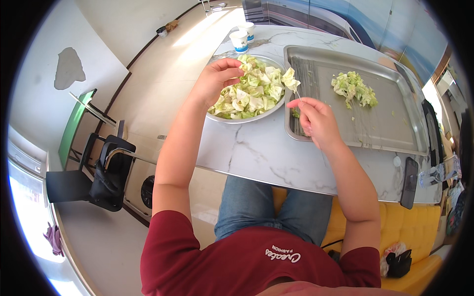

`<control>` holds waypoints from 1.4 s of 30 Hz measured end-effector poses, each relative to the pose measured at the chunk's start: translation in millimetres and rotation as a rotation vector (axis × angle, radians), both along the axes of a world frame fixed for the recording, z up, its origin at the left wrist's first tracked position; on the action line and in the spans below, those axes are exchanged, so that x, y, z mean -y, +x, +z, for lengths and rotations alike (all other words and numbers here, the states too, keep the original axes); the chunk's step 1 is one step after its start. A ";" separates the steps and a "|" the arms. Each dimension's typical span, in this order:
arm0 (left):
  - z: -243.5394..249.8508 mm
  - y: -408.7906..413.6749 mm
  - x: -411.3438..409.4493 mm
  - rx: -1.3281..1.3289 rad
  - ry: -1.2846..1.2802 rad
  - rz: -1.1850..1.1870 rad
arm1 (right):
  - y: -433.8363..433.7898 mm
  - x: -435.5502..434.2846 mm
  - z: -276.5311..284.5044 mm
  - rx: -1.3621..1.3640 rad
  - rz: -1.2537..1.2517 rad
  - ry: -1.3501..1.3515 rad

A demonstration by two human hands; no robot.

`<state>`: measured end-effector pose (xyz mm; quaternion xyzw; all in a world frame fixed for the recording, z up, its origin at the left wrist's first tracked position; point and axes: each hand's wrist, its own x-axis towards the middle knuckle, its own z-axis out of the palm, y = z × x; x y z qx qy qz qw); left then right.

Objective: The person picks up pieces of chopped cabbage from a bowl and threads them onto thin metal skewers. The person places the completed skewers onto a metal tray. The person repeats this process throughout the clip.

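My left hand [220,77] is over the left part of a round metal bowl [255,119], its fingertips pinching a piece of pale green cabbage leaf [245,67]. Torn cabbage leaves [251,92] fill the bowl. My right hand [316,120] grips a thin metal skewer [298,94], tilted up, with cabbage leaf pieces [290,79] on its upper end. That hand is above the near left corner of a rectangular metal tray [392,147]. Bare skewers [307,76] lie along the tray's left side. Further right in it rests a heap of skewered cabbage [354,90].
Two paper cups [239,41] stand behind the bowl on the marble-patterned table [259,155]. A smartphone [409,183] lies at the right front edge, near a clear plastic item [440,172]. A yellow seat [403,225] is below; a black chair [111,174] stands left.
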<state>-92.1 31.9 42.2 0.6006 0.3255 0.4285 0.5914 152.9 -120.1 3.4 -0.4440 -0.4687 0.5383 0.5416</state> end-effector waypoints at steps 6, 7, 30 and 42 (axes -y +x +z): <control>1.0 42.8 9.2 0.241 -0.076 -0.069 | 2.9 -1.6 -1.4 0.023 0.024 0.013; -1.0 46.1 8.0 0.250 -0.082 -0.063 | 1.2 -0.9 0.0 0.053 0.027 0.004; -35.2 84.1 60.8 0.237 -0.029 -0.254 | -17.4 -8.7 -10.1 0.071 -0.415 0.169; -36.5 82.3 62.4 0.121 0.322 -0.196 | -6.6 -4.8 -1.0 -0.291 -0.252 -0.009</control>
